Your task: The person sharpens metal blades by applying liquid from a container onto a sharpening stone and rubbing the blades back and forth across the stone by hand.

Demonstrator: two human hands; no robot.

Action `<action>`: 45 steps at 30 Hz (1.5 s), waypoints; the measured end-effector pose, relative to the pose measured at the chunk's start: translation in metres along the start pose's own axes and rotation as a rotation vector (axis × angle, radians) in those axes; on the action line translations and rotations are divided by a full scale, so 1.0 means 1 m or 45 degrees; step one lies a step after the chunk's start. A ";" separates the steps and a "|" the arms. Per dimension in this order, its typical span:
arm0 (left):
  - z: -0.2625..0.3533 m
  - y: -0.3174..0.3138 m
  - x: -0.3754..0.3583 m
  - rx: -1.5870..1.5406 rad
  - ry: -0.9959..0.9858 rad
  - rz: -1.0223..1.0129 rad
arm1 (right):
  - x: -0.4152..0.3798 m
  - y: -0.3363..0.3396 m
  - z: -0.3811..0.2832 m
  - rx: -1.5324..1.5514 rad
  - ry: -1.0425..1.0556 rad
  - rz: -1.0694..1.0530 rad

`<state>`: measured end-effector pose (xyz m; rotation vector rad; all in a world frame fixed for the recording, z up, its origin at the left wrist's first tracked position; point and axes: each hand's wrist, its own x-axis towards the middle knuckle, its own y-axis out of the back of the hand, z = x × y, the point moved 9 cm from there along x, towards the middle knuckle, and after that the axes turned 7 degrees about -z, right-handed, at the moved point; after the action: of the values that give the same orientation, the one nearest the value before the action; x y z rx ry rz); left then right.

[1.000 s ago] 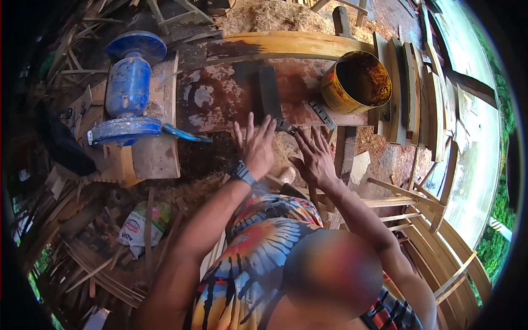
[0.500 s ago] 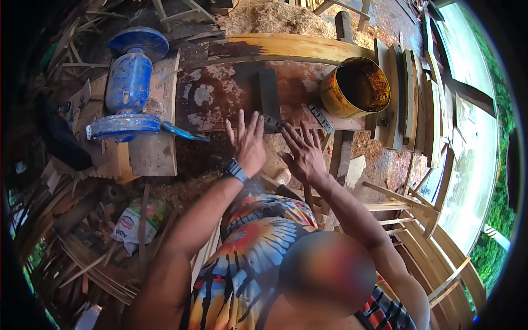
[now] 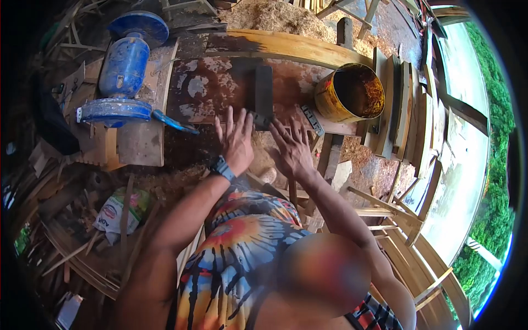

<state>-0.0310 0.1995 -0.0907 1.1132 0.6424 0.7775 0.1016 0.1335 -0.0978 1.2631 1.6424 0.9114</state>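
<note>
My left hand (image 3: pixel 237 147), with a watch (image 3: pixel 222 169) at its wrist, is held palm down at the near edge of the workbench (image 3: pixel 204 113), fingers apart. My right hand (image 3: pixel 292 154) is beside it, also flat with spread fingers. Just beyond and between the fingertips lies a dark, flat rectangular bar (image 3: pixel 264 91), pointing away from me across the bench. A short dark piece (image 3: pixel 258 119) sits at its near end, close to both sets of fingertips. To the right of it is a strip with black-and-white markings (image 3: pixel 312 121).
A yellow, stained bucket (image 3: pixel 335 99) stands on the bench's right side. At left is a blue bench grinder-like machine (image 3: pixel 122 66), a blue-handled tool (image 3: pixel 175 122) near it. Boards (image 3: pixel 404 107) are stacked at right; wood shavings (image 3: pixel 286 19) cover the floor behind. A plastic bag (image 3: pixel 118 214) lies lower left.
The whole view has shifted, so the bench and its things appear slightly further left. Both hands keep about the same place at the bench edge, fingers still spread.
</note>
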 end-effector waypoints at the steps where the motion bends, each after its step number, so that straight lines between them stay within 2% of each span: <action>1: -0.004 0.004 0.008 0.018 0.004 0.040 | 0.010 0.006 -0.002 0.001 0.025 0.067; 3: -0.022 0.012 0.043 0.114 0.031 0.074 | 0.049 0.021 -0.001 0.000 0.080 0.200; 6: -0.041 0.025 0.073 0.196 0.078 0.065 | 0.079 0.023 -0.002 -0.026 0.092 0.227; 9: -0.021 0.024 0.048 0.206 0.042 -0.044 | 0.050 0.015 0.001 -0.053 0.102 0.184; 10: -0.014 0.016 0.030 0.121 -0.016 0.039 | 0.034 0.013 0.000 -0.060 0.106 0.155; 12: 0.005 0.007 0.005 0.063 -0.034 -0.053 | 0.009 0.016 0.002 -0.021 0.094 0.113; 14: 0.007 0.002 0.009 0.105 -0.017 -0.032 | 0.002 0.014 0.004 -0.059 0.086 0.082; 16: 0.004 0.001 0.016 0.118 -0.017 -0.015 | 0.031 0.021 0.013 -0.062 0.079 0.195; 18: -0.012 0.011 0.052 0.109 -0.012 0.037 | 0.063 0.029 0.021 -0.117 0.122 0.308; 19: -0.018 0.014 0.066 0.274 -0.019 0.125 | 0.067 0.029 0.021 -0.121 0.129 0.307; 22: -0.013 0.013 0.057 0.211 0.007 -0.009 | 0.062 0.029 0.022 -0.098 0.123 0.270; 24: -0.004 0.004 0.025 0.138 -0.073 0.141 | 0.026 0.022 0.017 -0.030 0.090 0.202; 27: 0.015 -0.001 0.000 -0.008 -0.039 0.014 | -0.001 0.027 0.006 -0.036 0.035 0.141; 30: -0.001 0.003 0.046 0.046 -0.075 0.106 | 0.024 0.028 0.015 0.019 -0.053 0.219; 32: -0.010 0.008 0.078 0.053 -0.054 0.069 | 0.044 0.031 0.024 0.041 -0.067 0.271; 34: -0.007 0.007 0.076 0.110 -0.052 0.060 | 0.049 0.034 0.024 0.058 -0.059 0.320; 35: -0.004 0.005 0.065 0.082 -0.060 0.061 | 0.040 0.028 0.026 0.091 -0.080 0.254; 38: 0.016 -0.003 0.010 -0.052 -0.052 -0.012 | -0.014 0.008 0.018 0.066 -0.077 0.193; 40: 0.021 -0.014 0.000 -0.073 -0.076 -0.006 | -0.038 -0.003 0.012 0.134 -0.155 0.126; 45: 0.005 0.002 0.071 -0.007 -0.184 -0.015 | 0.006 0.015 0.012 0.110 -0.143 0.339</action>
<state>0.0133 0.2547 -0.0923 1.1485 0.5248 0.6818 0.1172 0.1433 -0.0903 1.5915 1.4617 0.9165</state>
